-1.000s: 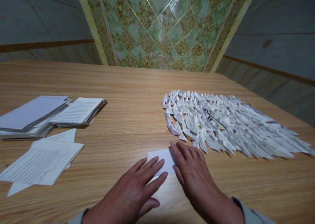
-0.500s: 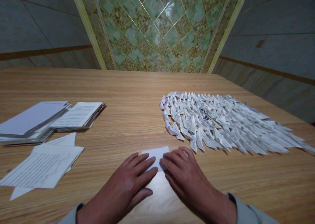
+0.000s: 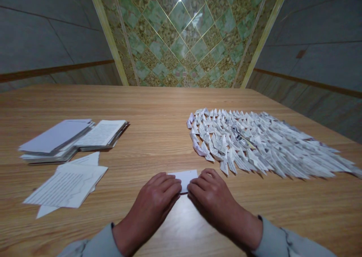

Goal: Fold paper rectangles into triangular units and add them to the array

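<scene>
A small white sheet of paper (image 3: 185, 178) lies on the table in front of me, its near edge slightly raised. My left hand (image 3: 161, 193) grips its left side, fingers bent over the top and the thumb tucked underneath out of sight. On the right side my right hand (image 3: 210, 195) holds the paper the same way, fingers curled and thumb hidden. The middle and far edge of the paper show between the hands.
Many folded paper pieces (image 3: 249, 144) stand in rows on the right of the wooden table (image 3: 152, 106). To the left are paper stacks, one topped by a plain sheet (image 3: 56, 134), another by a printed sheet (image 3: 100, 132). Loose printed papers (image 3: 68, 185) lie nearer me.
My left fingers, spread flat over the paper before, have drawn together and closed at its near edge. The right fingers have curled in too. The view has shifted slightly left.
</scene>
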The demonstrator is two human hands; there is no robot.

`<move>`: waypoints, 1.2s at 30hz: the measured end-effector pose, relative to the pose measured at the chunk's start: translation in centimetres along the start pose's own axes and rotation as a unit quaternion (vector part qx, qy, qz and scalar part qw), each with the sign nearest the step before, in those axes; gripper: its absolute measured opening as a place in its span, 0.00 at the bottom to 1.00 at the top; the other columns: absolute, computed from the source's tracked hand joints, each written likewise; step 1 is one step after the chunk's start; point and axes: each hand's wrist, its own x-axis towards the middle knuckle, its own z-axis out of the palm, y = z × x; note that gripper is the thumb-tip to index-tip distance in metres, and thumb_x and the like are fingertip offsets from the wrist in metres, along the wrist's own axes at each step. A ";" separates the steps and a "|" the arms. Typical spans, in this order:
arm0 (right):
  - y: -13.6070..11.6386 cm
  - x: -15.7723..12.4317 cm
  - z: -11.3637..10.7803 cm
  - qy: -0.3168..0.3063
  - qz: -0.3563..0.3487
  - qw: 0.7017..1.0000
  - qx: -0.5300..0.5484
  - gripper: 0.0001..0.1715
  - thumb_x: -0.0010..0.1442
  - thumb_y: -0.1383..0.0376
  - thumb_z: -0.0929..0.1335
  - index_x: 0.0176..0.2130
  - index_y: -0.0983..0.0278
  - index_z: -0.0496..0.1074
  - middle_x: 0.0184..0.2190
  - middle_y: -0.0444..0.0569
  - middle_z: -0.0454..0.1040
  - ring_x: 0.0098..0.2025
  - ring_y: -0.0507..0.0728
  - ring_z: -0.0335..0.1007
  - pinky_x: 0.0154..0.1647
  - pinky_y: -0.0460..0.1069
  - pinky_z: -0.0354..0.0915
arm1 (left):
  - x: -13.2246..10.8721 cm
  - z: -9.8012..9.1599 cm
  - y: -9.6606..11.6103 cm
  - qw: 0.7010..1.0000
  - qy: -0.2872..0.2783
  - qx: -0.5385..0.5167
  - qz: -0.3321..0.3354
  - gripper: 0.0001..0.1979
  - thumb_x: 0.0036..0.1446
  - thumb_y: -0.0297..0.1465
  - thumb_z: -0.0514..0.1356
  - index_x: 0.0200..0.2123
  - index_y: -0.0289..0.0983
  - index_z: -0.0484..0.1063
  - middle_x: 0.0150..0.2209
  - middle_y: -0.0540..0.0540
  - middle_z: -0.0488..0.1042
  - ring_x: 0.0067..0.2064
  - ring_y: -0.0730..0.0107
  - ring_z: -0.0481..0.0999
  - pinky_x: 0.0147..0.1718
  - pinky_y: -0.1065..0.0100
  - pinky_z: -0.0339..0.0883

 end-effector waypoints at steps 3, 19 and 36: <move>-0.1 0.2 0.1 0.007 0.003 1.000 0.000 0.06 0.62 0.65 0.74 0.35 0.62 0.74 0.30 0.46 0.77 0.36 0.58 0.66 0.45 0.54 0.56 | 0.2 0.4 -0.1 0.999 0.037 0.002 0.016 0.13 0.72 0.30 0.51 0.40 0.38 0.75 0.38 0.45 0.84 0.39 0.59 0.83 0.44 0.53 0.76; 0.3 -0.1 -1.9 0.047 0.014 0.997 0.063 0.10 0.67 0.68 0.68 0.32 0.64 0.73 0.26 0.47 0.73 0.33 0.58 0.61 0.38 0.53 0.55 | -0.6 -1.4 -2.3 0.997 0.065 0.014 0.025 0.15 0.74 0.33 0.50 0.42 0.38 0.77 0.38 0.45 0.85 0.36 0.61 0.84 0.40 0.57 0.77; 1.9 -0.6 -2.7 -0.099 -0.024 0.976 0.195 0.07 0.66 0.72 0.67 0.36 0.63 0.73 0.33 0.47 0.78 0.40 0.58 0.66 0.52 0.57 0.58 | -0.9 -1.6 0.8 0.994 -0.102 -0.022 0.027 0.12 0.72 0.32 0.53 0.38 0.38 0.75 0.40 0.45 0.79 0.39 0.60 0.74 0.42 0.57 0.68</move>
